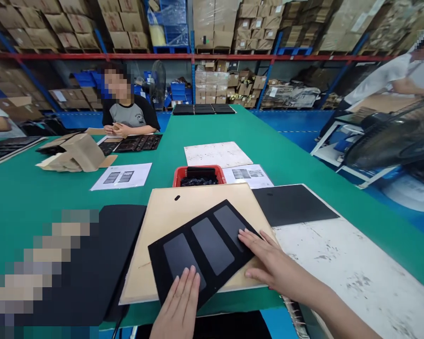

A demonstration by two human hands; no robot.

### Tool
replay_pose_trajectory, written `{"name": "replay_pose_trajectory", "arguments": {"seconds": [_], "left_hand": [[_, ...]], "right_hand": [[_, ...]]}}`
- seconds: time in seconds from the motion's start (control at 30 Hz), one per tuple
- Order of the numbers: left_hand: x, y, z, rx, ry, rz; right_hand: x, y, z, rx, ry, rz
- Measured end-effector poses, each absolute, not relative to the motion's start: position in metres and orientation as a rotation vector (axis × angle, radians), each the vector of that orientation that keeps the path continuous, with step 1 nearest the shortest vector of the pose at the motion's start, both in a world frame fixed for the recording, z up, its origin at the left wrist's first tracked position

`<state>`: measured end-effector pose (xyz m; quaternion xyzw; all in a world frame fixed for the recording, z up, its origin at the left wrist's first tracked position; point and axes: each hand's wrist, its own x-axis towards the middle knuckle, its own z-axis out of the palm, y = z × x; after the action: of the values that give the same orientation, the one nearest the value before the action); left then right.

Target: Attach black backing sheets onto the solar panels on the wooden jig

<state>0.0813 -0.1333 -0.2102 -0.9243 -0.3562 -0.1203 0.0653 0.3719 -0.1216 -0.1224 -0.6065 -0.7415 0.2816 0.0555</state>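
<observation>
A flat black panel point(207, 254) with three grey, round-cornered rectangular areas lies slantwise on a beige board point(201, 197). My left hand point(182, 301) rests flat on its lower left part, fingers straight and side by side. The fingers of my right hand point(268, 256) are stretched over the panel's right end, with the thumb apart near its lower edge. Neither hand grips anything. On the board, behind the panel, is a small black oval piece or mark point(177, 197). What lies under my palms is hidden.
Behind the board stands a red bin point(177, 177) of small dark parts, between printed sheets point(122, 176). Black sheets point(293, 205) lie right, on a stained white board point(349, 263); a large dark stack point(92, 268) is left. A co-worker point(130, 110) sits across; a fan point(395, 136) stands right.
</observation>
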Motion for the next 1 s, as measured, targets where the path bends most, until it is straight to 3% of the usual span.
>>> {"name": "replay_pose_trajectory", "arguments": {"seconds": [0.13,0.4,0.5,0.6,0.7,0.83,0.93,1.0], "left_hand": [[0.060,-0.114,-0.180,-2.936,-1.059,-0.422],[0.015,-0.074,-0.101,-3.110,-1.319,-0.614],[0.016,-0.055,-0.067,-2.946,-1.498,-0.861],[0.028,-0.027,-0.048,-2.800,-1.766,-0.986],[0.045,0.001,-0.064,-2.833,-1.833,-0.964],[0.059,0.008,-0.122,-2.895,-1.624,-0.533],[0.063,-0.007,-0.157,-3.000,-1.448,-0.164],[0.066,-0.016,-0.168,-2.976,-1.454,-0.097]], "right_hand": [[0.391,-0.120,-0.120,-1.754,-2.322,0.851],[0.399,-0.101,-0.128,-1.290,-2.085,0.332],[0.396,-0.092,-0.102,-1.308,-1.785,0.416],[0.399,-0.073,-0.082,-1.393,-1.581,0.715],[0.404,-0.051,-0.092,-1.568,-1.531,0.819],[0.397,-0.045,-0.138,-1.868,-1.890,0.321],[0.387,-0.056,-0.168,-1.890,-2.211,0.236],[0.382,-0.059,-0.176,-1.923,-2.306,0.201]]}}
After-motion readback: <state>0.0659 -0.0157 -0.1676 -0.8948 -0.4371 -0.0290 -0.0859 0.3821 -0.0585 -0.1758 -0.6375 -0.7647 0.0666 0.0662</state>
